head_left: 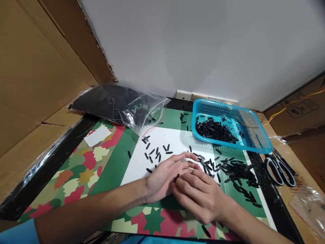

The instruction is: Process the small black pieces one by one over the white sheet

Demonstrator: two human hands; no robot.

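Left hand (pixel 165 174) lies palm-up, cupped near the tabletop's front edge like a tray; right hand (pixel 200 195) pinches a small black piece (pixel 177 176) onto it. Loose black pieces (pixel 235 171) spread rightward, handy for grabbing, blue basket (pixel 256 144) behind holding more.

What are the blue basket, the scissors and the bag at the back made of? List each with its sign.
Blue basket: looks like moulded plastic, glossy, with perforated walls.
Scissors: black handles with pale rims, probably plastic; blades too hidden to judge.
Bag: thin clear plastic film, shiny and creased, black pieces showing through.
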